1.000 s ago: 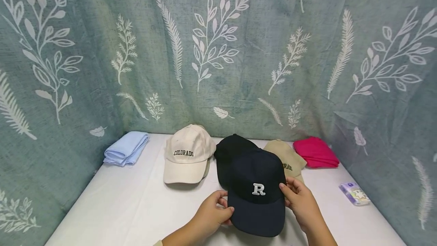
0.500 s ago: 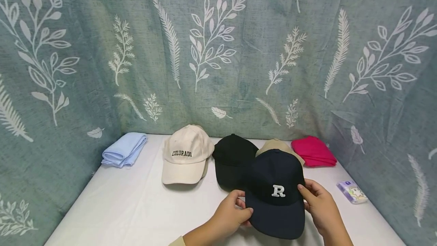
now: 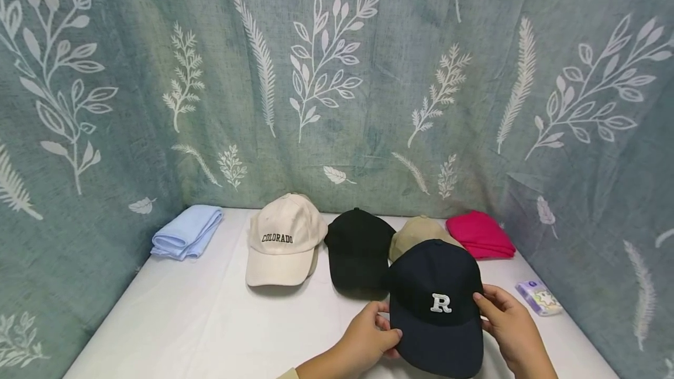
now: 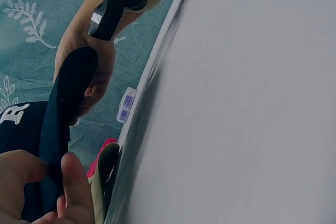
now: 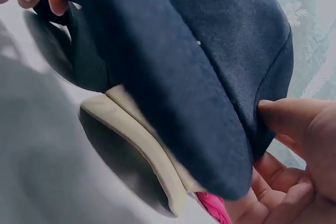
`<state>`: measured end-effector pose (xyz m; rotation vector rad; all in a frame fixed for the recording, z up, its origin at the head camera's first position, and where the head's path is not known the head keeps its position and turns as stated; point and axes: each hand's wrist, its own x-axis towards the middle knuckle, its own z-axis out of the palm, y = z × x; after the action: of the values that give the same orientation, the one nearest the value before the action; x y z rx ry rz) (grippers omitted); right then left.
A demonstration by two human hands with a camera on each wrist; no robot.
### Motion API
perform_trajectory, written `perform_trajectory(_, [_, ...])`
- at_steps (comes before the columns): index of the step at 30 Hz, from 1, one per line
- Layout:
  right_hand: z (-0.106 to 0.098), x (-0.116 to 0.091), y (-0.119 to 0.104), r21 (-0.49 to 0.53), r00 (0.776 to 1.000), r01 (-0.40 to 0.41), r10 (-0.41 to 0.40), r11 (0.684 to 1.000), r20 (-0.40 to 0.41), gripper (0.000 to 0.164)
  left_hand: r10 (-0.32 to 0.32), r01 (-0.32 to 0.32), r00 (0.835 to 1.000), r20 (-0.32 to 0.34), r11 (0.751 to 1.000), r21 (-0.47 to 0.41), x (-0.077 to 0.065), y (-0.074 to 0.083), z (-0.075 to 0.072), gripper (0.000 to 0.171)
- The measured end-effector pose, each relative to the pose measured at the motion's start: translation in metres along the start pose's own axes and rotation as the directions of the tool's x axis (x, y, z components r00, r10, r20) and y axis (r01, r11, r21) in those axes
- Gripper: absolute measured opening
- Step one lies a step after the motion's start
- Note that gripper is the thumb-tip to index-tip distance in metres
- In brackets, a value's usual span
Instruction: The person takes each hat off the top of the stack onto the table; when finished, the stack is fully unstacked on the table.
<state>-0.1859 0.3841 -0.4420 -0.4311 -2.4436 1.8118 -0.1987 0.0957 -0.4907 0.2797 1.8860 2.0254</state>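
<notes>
A navy baseball cap (image 3: 437,338) with a white letter R is held up between both hands, its brim towards me. My left hand (image 3: 367,335) pinches the left edge of the brim, thumb on top; the left wrist view shows the brim (image 4: 65,98) between thumb and fingers. On the other side, my right hand (image 3: 506,321) grips the crown's lower edge, its thumb (image 5: 286,111) pressed on the fabric in the right wrist view. Behind it stand a black cap (image 3: 358,250) and a khaki cap (image 3: 416,233), the khaki one partly hidden by the navy crown.
A cream cap (image 3: 284,250) lettered COLORADO stands left of the black one, with another cap partly hidden behind it. Folded blue cloth (image 3: 186,231) lies at the back left, folded red cloth (image 3: 480,235) at the back right. A small purple packet (image 3: 539,298) lies near the right edge.
Both hands have carried the navy cap to the right and slightly down. The black cap behind is now mostly uncovered, while the khaki cap's front is now covered.
</notes>
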Motion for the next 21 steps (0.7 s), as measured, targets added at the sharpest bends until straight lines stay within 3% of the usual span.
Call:
perform_trajectory(7, [-0.016,-0.001,0.009,-0.030,0.999,0.021,-0.020,0.999,0.048,0.045,-0.001,0.001,1.000,0.024,1.000,0.024,-0.001,-0.003,0.012,0.042])
perform_trajectory(16, [-0.026,0.004,0.026,-0.059,0.989,-0.105,0.110,0.993,0.097,0.040,-0.044,0.040,0.998,0.044,0.996,0.084,-0.001,-0.011,0.025,0.037])
perform_trajectory(21, [-0.026,0.005,0.033,-0.037,0.990,-0.093,0.096,0.995,0.104,0.039,-0.046,0.041,0.998,0.036,0.991,0.124,0.002,-0.011,0.029,0.041])
